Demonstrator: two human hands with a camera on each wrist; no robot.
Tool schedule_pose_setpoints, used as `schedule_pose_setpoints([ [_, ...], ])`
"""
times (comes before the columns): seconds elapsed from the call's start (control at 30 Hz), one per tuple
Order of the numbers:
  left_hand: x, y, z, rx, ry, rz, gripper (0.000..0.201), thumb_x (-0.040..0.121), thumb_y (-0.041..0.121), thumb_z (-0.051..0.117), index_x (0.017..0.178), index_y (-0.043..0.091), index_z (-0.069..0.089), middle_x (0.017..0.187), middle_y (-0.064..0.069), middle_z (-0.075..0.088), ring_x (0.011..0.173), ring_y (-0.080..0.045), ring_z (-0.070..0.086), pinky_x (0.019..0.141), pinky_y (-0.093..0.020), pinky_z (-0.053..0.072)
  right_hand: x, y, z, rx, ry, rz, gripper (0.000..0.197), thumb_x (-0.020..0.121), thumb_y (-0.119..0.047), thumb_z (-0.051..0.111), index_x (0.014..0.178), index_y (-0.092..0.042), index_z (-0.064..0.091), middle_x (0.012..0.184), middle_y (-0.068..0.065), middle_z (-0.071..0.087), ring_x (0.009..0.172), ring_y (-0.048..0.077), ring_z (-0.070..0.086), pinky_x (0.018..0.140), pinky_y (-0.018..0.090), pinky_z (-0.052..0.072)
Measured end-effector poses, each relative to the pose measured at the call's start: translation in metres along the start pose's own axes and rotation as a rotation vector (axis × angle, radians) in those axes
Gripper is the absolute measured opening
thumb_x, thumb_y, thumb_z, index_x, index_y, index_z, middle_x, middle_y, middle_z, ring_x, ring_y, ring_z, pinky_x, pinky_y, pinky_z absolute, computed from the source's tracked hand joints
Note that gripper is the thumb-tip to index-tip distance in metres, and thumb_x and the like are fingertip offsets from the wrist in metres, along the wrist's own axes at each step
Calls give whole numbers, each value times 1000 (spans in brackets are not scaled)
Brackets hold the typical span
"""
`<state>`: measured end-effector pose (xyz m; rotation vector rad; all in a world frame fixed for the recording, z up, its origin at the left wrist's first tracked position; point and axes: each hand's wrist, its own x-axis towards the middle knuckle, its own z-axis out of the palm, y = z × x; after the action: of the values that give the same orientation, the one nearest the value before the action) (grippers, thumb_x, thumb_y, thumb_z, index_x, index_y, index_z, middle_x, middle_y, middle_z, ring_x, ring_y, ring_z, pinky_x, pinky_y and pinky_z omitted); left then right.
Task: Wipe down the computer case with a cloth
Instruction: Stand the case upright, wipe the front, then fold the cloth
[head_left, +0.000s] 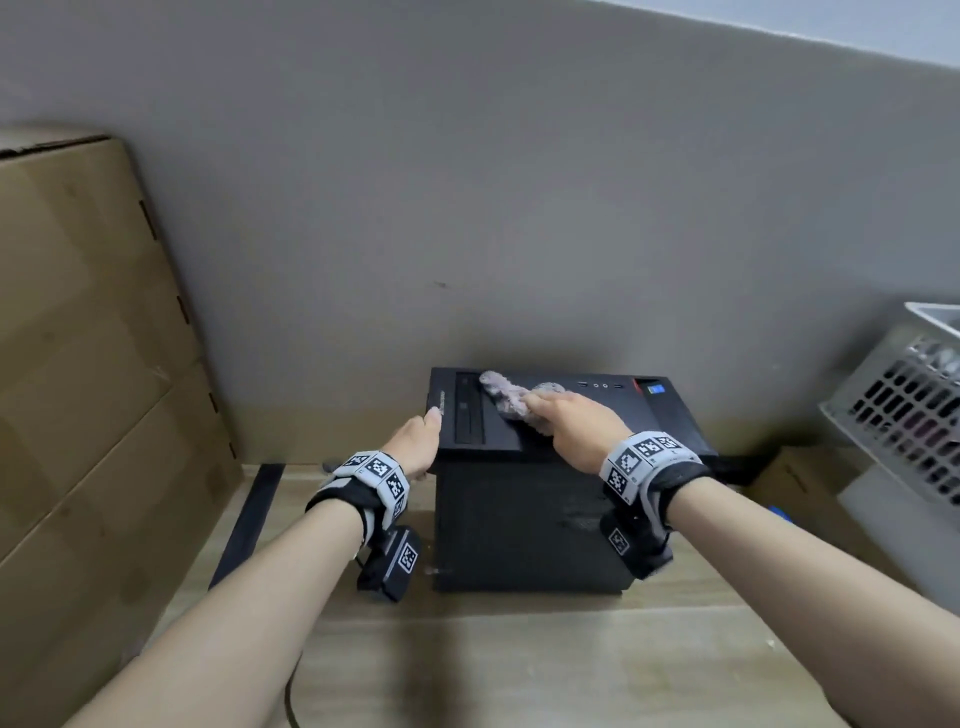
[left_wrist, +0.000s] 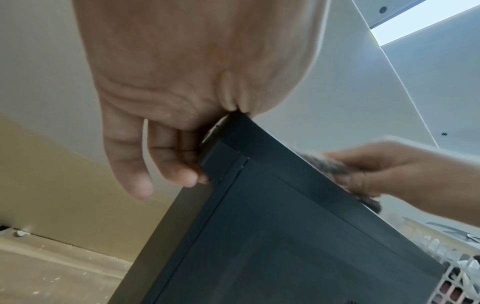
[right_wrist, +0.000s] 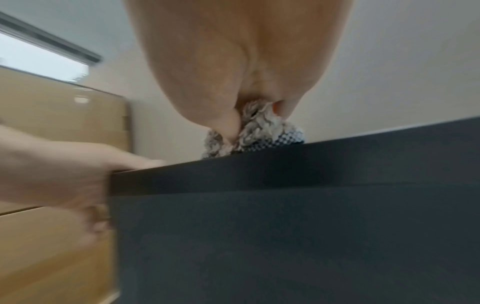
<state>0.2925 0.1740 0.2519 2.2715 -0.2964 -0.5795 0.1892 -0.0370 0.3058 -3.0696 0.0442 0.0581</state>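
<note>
A black computer case (head_left: 524, 525) stands on the floor against the wall, its front panel with drive slot and ports facing up. My right hand (head_left: 571, 426) presses a crumpled grey-white cloth (head_left: 506, 397) onto that top panel, fingers and thumb curled round the cloth (right_wrist: 259, 127). My left hand (head_left: 415, 441) grips the case's near-left top corner (left_wrist: 228, 131), palm over the edge, fingers curled down its left side. In the left wrist view the right hand (left_wrist: 389, 170) and the cloth (left_wrist: 330, 164) are blurred.
Tall cardboard boxes (head_left: 88, 364) stand at the left. A grey plastic crate with a grid wall (head_left: 904, 405) is at the right, a small cardboard box (head_left: 800, 478) below it. The wooden floor (head_left: 493, 665) stretches in front of the case.
</note>
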Motion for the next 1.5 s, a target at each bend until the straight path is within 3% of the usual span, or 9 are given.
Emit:
schedule_pose_setpoints([
  [0.3, -8, 25, 2, 278, 206, -40, 46, 104, 34, 21, 136, 5, 39, 143, -22, 43, 129, -39, 43, 104, -47, 34, -88, 113, -27, 162, 182, 533, 32, 80, -14, 49, 108, -20, 65, 111, 12, 70, 100, 38, 61, 80, 36, 50],
  [0.43, -23, 53, 11, 436, 345, 192, 44, 99, 26, 34, 141, 12, 37, 148, -12, 35, 134, -30, 33, 104, -45, 31, -119, 127, -21, 419, 394, 624, 30, 83, -13, 54, 108, -21, 69, 106, 13, 71, 102, 38, 60, 83, 37, 46],
  [0.57, -25, 74, 40, 551, 173, 418, 55, 97, 39, 39, 149, 21, 32, 157, -1, 26, 144, -24, 27, 115, -42, 25, -144, 133, 11, 760, 496, 716, 14, 81, -23, 65, 93, -16, 65, 93, 6, 69, 90, 29, 60, 83, 40, 49],
  [0.73, -19, 75, 61, 630, 135, 408, 57, 102, 39, 27, 153, 15, 24, 163, -5, 14, 151, -20, 6, 120, -41, 16, -154, 132, 76, 1144, 506, 813, 19, 77, -17, 72, 76, -6, 57, 70, 6, 59, 65, 24, 54, 60, 35, 47],
  [0.83, -11, 63, 54, 792, 204, 407, 76, 90, 40, -4, 149, 6, 29, 162, -13, 11, 150, -27, 2, 118, -51, 17, -156, 127, 108, 1264, 521, 875, 24, 74, -13, 71, 67, -12, 48, 60, 7, 44, 56, 20, 42, 52, 30, 34],
  [1.0, -6, 52, 55, 779, 310, 403, 61, 101, 40, 15, 150, 6, 27, 160, -10, 21, 148, -22, 16, 120, -44, 16, -141, 116, 139, 1247, 596, 885, 24, 77, -13, 70, 63, -13, 51, 60, -1, 46, 60, 16, 42, 53, 26, 36],
  [1.17, -2, 52, 54, 860, 340, 433, 48, 91, 29, 20, 117, 0, 49, 125, -23, 51, 116, -36, 46, 103, -51, 37, -102, 90, 155, 1200, 678, 830, 9, 71, -14, 67, 66, -14, 60, 62, -3, 53, 62, 13, 47, 60, 28, 42],
  [1.37, 1, 43, 55, 878, 361, 518, 52, 94, 27, 23, 133, -1, 44, 134, -20, 48, 125, -33, 41, 108, -45, 32, -76, 26, 179, 1073, 576, 631, 16, 69, -34, 75, 75, -19, 76, 64, -4, 68, 64, 3, 56, 65, 30, 50],
  [1.5, 3, 40, 54, 869, 338, 543, 65, 92, 33, 14, 143, -1, 35, 148, -20, 37, 140, -30, 29, 114, -43, 27, -60, -9, 190, 964, 469, 461, 27, 68, -34, 78, 60, -11, 65, 52, -1, 51, 53, 1, 39, 54, 31, 42],
])
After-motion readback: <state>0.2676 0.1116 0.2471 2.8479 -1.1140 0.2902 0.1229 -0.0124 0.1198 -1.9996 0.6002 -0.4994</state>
